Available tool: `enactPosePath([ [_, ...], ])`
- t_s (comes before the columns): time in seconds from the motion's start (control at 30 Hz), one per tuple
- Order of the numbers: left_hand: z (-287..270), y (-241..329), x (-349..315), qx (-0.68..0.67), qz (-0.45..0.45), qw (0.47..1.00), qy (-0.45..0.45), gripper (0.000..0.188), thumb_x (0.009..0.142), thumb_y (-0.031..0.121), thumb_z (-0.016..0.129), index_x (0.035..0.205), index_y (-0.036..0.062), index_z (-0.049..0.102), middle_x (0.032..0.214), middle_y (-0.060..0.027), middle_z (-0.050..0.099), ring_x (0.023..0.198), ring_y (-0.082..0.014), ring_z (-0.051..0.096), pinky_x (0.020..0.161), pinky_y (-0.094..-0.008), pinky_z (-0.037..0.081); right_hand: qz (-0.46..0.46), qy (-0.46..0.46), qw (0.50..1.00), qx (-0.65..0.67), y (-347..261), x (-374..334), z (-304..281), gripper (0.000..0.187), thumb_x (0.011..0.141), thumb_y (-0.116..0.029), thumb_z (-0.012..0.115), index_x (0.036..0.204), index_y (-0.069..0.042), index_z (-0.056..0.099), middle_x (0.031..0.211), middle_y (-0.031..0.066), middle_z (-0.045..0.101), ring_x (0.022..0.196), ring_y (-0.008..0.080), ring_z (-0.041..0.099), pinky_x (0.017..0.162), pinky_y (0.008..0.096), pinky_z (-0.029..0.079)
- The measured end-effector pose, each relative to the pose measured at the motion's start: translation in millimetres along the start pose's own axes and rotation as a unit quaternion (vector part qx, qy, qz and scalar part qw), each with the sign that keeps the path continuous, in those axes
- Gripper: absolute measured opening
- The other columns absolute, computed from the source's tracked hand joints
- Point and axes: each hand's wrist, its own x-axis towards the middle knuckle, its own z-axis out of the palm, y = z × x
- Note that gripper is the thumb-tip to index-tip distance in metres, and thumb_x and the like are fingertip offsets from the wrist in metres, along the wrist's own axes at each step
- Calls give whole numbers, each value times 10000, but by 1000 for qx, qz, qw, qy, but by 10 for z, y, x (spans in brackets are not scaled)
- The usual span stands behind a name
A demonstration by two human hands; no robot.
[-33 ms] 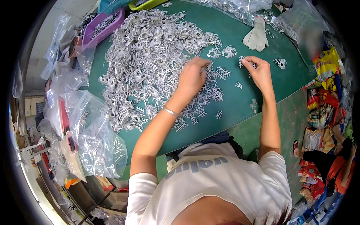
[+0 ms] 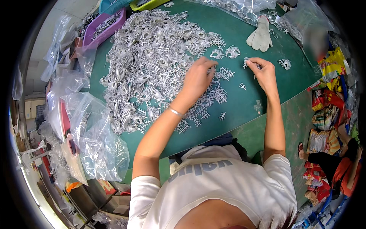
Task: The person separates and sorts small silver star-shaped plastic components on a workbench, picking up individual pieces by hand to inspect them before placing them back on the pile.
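Observation:
A large heap of silvery metal pieces (image 2: 152, 49), some fan-shaped and some branch-shaped, covers the left and middle of the green table. My left hand (image 2: 198, 76) is over the heap's right edge, fingers bent and drawn together; whatever they may pinch is hidden. Right of the heap, my right hand (image 2: 264, 74) pinches a branch-shaped metal piece (image 2: 245, 63) between thumb and forefinger, just above the table. Two fan-shaped pieces (image 2: 232, 52) lie beyond my hands. One small branch-shaped piece (image 2: 242, 86) lies between them, and another fan-shaped piece (image 2: 284, 64) is right of my right hand.
A white work glove (image 2: 260, 35) lies at the far side, by a clear bag of metal rings (image 2: 238, 10). A purple basket (image 2: 105, 26) stands far left. Plastic bags (image 2: 97, 137) hang over the left edge. Colourful packets (image 2: 324, 114) and a person's leg (image 2: 320, 159) are at the right.
My left hand has shifted very slightly to the right at the heap's edge. My right hand stays in place with the branch-shaped metal piece.

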Motion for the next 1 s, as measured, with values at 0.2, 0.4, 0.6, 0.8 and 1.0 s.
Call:
enactPosePath([
  [0.2, 247, -34, 241, 112, 87, 983, -114, 181, 711, 77, 659, 884, 57, 609, 857, -84, 579, 795, -295, 579, 695, -382, 475, 115, 29, 976, 184, 55, -112, -51, 143, 769, -126, 684, 802, 12, 662, 619, -11, 556, 505, 56, 452, 464, 204, 339],
  [0.4, 225, -55, 287, -37, 36, 994, -96, 128, 703, 51, 659, 805, 22, 586, 769, -124, 609, 706, -308, 588, 622, -366, 468, 195, -29, 893, 405, 109, -190, -88, 116, 809, -103, 648, 775, 1, 608, 616, -15, 499, 474, 44, 402, 434, 207, 307],
  [0.6, 37, 36, 196, -163, -55, 983, -62, 236, 759, 52, 629, 991, 15, 620, 707, -57, 598, 555, -146, 507, 555, -295, 437, 180, -24, 891, 417, 53, -266, 5, 120, 839, -122, 615, 805, -12, 584, 682, 10, 571, 471, 33, 403, 429, 200, 316],
  [0.8, -144, 167, 76, -407, -247, 867, -148, 213, 825, 51, 599, 1030, -3, 617, 781, -19, 589, 662, -73, 511, 569, -186, 417, 131, 30, 965, 225, -44, -310, 77, 85, 859, -108, 575, 854, -23, 578, 799, 62, 649, 475, 22, 405, 422, 179, 319],
  [1.0, -230, 292, -40, -541, -285, 778, -144, 243, 816, 33, 604, 1056, -6, 599, 789, -38, 597, 689, -87, 550, 568, -193, 440, 183, -41, 873, 450, -140, -374, 53, 192, 865, -64, 523, 1047, -3, 521, 786, 66, 622, 472, 44, 413, 424, 186, 316],
])
